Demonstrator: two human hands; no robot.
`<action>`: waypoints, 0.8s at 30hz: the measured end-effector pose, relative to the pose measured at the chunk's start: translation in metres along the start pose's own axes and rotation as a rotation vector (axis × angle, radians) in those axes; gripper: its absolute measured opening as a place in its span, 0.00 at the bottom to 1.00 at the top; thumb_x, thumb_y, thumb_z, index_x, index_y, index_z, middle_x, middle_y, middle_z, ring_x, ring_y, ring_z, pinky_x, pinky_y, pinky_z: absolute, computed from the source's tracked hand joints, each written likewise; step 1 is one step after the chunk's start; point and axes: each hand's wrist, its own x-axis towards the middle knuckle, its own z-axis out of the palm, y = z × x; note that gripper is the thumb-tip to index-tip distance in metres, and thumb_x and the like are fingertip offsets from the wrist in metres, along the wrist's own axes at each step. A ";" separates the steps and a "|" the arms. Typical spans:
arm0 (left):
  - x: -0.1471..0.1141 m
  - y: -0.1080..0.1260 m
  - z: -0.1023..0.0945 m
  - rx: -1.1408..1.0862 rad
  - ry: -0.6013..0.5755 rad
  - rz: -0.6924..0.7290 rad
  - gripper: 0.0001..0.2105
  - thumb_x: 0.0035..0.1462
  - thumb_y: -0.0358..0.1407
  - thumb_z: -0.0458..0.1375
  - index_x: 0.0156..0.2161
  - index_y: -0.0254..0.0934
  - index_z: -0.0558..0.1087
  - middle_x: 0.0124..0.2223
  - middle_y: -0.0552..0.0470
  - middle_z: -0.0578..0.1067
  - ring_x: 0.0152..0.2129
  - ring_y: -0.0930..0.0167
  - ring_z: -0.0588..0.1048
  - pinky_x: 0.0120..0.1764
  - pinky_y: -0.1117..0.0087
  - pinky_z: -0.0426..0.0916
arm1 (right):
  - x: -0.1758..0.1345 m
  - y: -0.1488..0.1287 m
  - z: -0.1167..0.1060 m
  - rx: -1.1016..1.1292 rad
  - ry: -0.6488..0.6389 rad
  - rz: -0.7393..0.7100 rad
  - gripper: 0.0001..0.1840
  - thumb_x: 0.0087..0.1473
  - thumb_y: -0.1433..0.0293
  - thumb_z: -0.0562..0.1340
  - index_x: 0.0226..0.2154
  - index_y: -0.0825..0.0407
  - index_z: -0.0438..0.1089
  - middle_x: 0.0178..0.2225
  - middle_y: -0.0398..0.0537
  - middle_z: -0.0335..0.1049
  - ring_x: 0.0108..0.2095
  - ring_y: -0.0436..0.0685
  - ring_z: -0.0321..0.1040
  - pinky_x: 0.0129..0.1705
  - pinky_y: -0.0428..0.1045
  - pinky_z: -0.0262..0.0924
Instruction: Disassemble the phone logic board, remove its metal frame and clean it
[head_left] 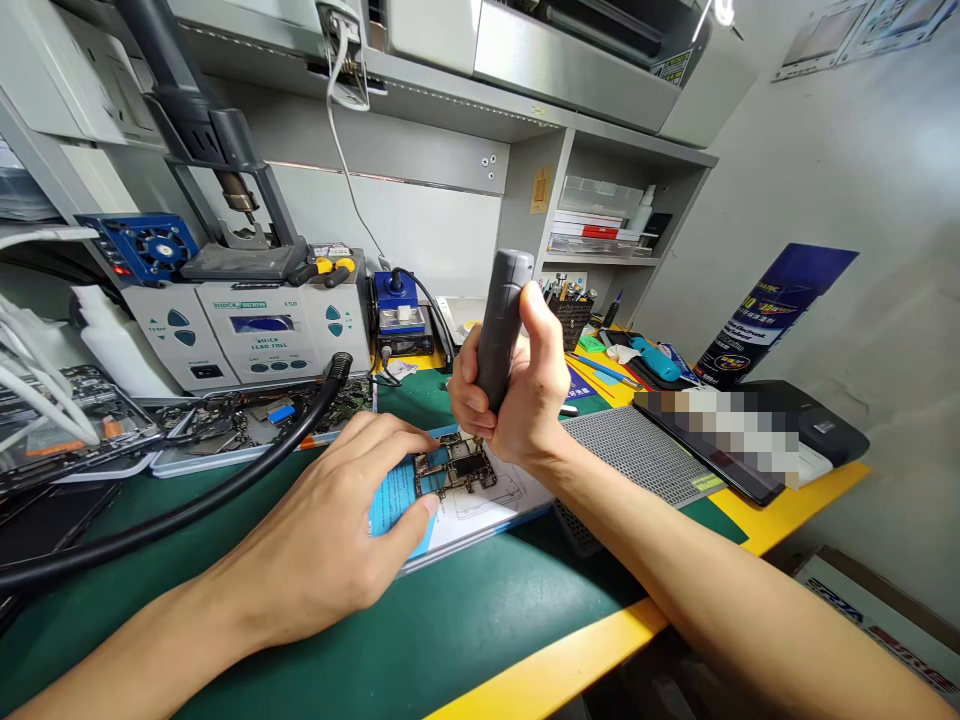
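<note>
My left hand [352, 515] rests on a booklet [480, 515] with a blue and white cover. Its thumb and fingers bracket the left end of a phone circuit board [469, 468] lying flat on that booklet. Wrapped around a dark grey cylindrical hand tool [504, 325], my right hand [525, 385] is closed with the thumb pressed near the tool's top. The tool stands almost upright over the board's upper right edge. Its lower end is mostly hidden behind my fingers, so I cannot tell whether it touches the board.
A hot air station [255, 335] stands at the back left, its black hose [247, 480] crossing the mat. A grey perforated mat [637, 440], a phone [701, 440] and a spray can [772, 315] are on the right. Behind sits a pen holder [568, 322].
</note>
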 end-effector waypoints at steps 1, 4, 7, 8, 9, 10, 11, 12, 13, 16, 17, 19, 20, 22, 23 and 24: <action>0.000 0.000 0.000 0.001 0.002 0.001 0.14 0.63 0.40 0.57 0.52 0.41 0.70 0.52 0.48 0.72 0.52 0.61 0.69 0.54 0.60 0.66 | 0.000 0.000 0.000 -0.016 0.003 -0.002 0.35 0.61 0.39 0.49 0.17 0.47 0.60 0.12 0.39 0.48 0.12 0.48 0.40 0.12 0.48 0.35; 0.001 -0.001 0.001 0.010 0.009 0.008 0.14 0.63 0.41 0.57 0.52 0.41 0.70 0.52 0.48 0.73 0.52 0.60 0.69 0.54 0.59 0.66 | -0.001 -0.002 0.001 -0.112 0.040 -0.002 0.36 0.61 0.38 0.47 0.17 0.47 0.58 0.13 0.39 0.47 0.12 0.48 0.41 0.13 0.48 0.37; 0.001 -0.001 0.001 0.014 0.009 0.011 0.14 0.64 0.41 0.57 0.52 0.42 0.70 0.52 0.48 0.73 0.52 0.60 0.69 0.55 0.58 0.66 | -0.001 -0.002 0.001 -0.210 0.086 0.027 0.37 0.60 0.36 0.43 0.18 0.46 0.57 0.13 0.39 0.47 0.12 0.48 0.41 0.13 0.47 0.39; 0.001 -0.001 0.002 0.013 0.010 0.010 0.14 0.64 0.41 0.57 0.53 0.42 0.70 0.52 0.48 0.73 0.52 0.60 0.69 0.55 0.59 0.66 | -0.001 -0.002 0.001 -0.222 0.090 0.032 0.37 0.60 0.36 0.42 0.18 0.46 0.57 0.13 0.39 0.47 0.12 0.48 0.41 0.13 0.47 0.39; 0.001 -0.001 0.002 0.012 0.010 0.010 0.14 0.64 0.41 0.57 0.53 0.42 0.70 0.52 0.49 0.72 0.52 0.61 0.69 0.54 0.59 0.66 | -0.001 -0.002 0.001 -0.216 0.087 0.029 0.37 0.60 0.36 0.42 0.18 0.46 0.57 0.13 0.39 0.47 0.12 0.48 0.41 0.13 0.47 0.39; 0.001 -0.001 0.002 0.012 0.009 0.011 0.14 0.64 0.41 0.57 0.53 0.42 0.70 0.52 0.49 0.72 0.52 0.61 0.69 0.54 0.59 0.66 | -0.001 -0.002 0.000 -0.190 0.077 0.020 0.37 0.60 0.36 0.43 0.18 0.46 0.58 0.13 0.39 0.47 0.12 0.48 0.41 0.13 0.47 0.39; 0.001 -0.001 0.002 0.012 0.008 0.012 0.14 0.63 0.41 0.57 0.53 0.42 0.70 0.52 0.49 0.72 0.52 0.61 0.69 0.54 0.59 0.66 | -0.001 -0.002 0.000 -0.152 0.064 0.007 0.36 0.60 0.37 0.44 0.18 0.47 0.58 0.13 0.39 0.47 0.12 0.48 0.42 0.12 0.47 0.39; 0.001 -0.002 0.002 0.014 0.011 0.014 0.14 0.63 0.41 0.58 0.53 0.42 0.70 0.52 0.49 0.72 0.52 0.60 0.69 0.54 0.59 0.66 | -0.001 -0.002 0.000 -0.108 0.047 -0.005 0.36 0.61 0.38 0.46 0.18 0.47 0.59 0.13 0.39 0.47 0.12 0.48 0.42 0.12 0.47 0.38; 0.001 -0.002 0.002 0.016 0.014 0.014 0.14 0.63 0.41 0.58 0.53 0.42 0.70 0.52 0.49 0.72 0.52 0.60 0.69 0.54 0.58 0.66 | -0.001 -0.001 0.000 -0.066 0.028 -0.014 0.35 0.61 0.39 0.47 0.17 0.47 0.59 0.12 0.39 0.48 0.12 0.48 0.42 0.12 0.47 0.38; 0.000 -0.002 0.002 0.014 0.016 0.012 0.14 0.64 0.41 0.57 0.53 0.42 0.70 0.52 0.49 0.72 0.52 0.60 0.69 0.55 0.58 0.65 | -0.001 -0.001 0.000 -0.011 -0.022 -0.020 0.34 0.62 0.41 0.50 0.17 0.47 0.60 0.12 0.39 0.49 0.12 0.48 0.42 0.13 0.47 0.37; 0.000 -0.002 0.002 0.012 0.015 0.013 0.14 0.64 0.41 0.57 0.53 0.43 0.69 0.53 0.49 0.72 0.53 0.61 0.68 0.55 0.58 0.65 | -0.001 0.000 -0.001 -0.019 -0.021 -0.020 0.34 0.62 0.41 0.50 0.17 0.47 0.60 0.12 0.39 0.49 0.12 0.48 0.42 0.13 0.47 0.37; -0.001 -0.002 0.002 0.010 0.006 0.013 0.14 0.64 0.41 0.57 0.53 0.43 0.69 0.53 0.49 0.72 0.53 0.61 0.68 0.55 0.59 0.65 | -0.001 0.000 -0.002 -0.059 0.004 -0.023 0.35 0.61 0.39 0.48 0.17 0.47 0.59 0.13 0.39 0.48 0.12 0.48 0.42 0.12 0.47 0.36; -0.001 -0.003 0.003 0.010 0.004 0.013 0.14 0.64 0.41 0.57 0.53 0.43 0.69 0.53 0.50 0.72 0.53 0.61 0.68 0.55 0.59 0.65 | -0.001 -0.001 -0.002 -0.084 0.018 -0.026 0.35 0.61 0.38 0.47 0.17 0.46 0.58 0.13 0.39 0.47 0.12 0.48 0.41 0.12 0.47 0.36; -0.001 -0.003 0.003 0.011 0.000 0.009 0.14 0.64 0.41 0.57 0.54 0.44 0.69 0.53 0.50 0.71 0.53 0.62 0.68 0.55 0.60 0.65 | -0.001 -0.001 -0.001 -0.142 0.040 -0.021 0.36 0.60 0.37 0.45 0.17 0.46 0.56 0.13 0.39 0.46 0.12 0.49 0.42 0.12 0.48 0.37; 0.000 -0.003 0.003 0.011 -0.001 0.006 0.14 0.64 0.41 0.57 0.53 0.44 0.69 0.53 0.50 0.71 0.53 0.62 0.68 0.55 0.60 0.65 | -0.001 -0.001 -0.001 -0.175 0.049 -0.011 0.36 0.60 0.37 0.44 0.17 0.46 0.56 0.13 0.39 0.46 0.12 0.49 0.42 0.12 0.48 0.38; 0.000 -0.003 0.003 0.011 0.000 0.005 0.14 0.64 0.41 0.57 0.53 0.44 0.69 0.53 0.50 0.72 0.53 0.61 0.68 0.55 0.60 0.65 | -0.001 -0.002 -0.001 -0.207 0.059 -0.001 0.37 0.60 0.36 0.42 0.17 0.46 0.56 0.13 0.40 0.46 0.12 0.49 0.43 0.12 0.48 0.39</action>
